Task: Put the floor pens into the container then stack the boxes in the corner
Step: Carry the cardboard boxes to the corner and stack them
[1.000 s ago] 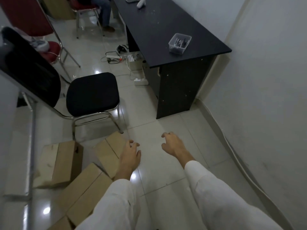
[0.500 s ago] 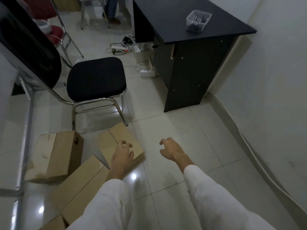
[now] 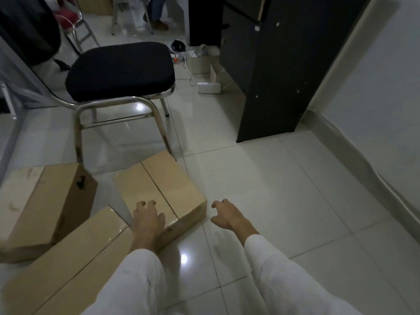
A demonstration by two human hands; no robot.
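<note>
Three brown cardboard boxes lie on the white tiled floor at the lower left. The middle box [image 3: 163, 185] lies flat near the chair leg. My left hand [image 3: 146, 220] hovers over its near corner, fingers spread and curled, holding nothing. My right hand [image 3: 227, 215] is just right of that box above bare tile, fingers apart and empty. A taller box [image 3: 43, 205] stands at the far left. A long box [image 3: 68, 264] lies nearest me, partly under my left sleeve. No pens or container are in view.
A black-seated metal chair [image 3: 120, 71] stands behind the boxes. A black desk panel [image 3: 272, 71] stands at the upper right beside the white wall [image 3: 375, 110]. Cables and a white power strip [image 3: 209, 87] lie under the desk. A person's feet show at the far top.
The view has dropped lower and closer to the floor; the desk top and its container have left the frame. Both hands have come down toward the middle box.
</note>
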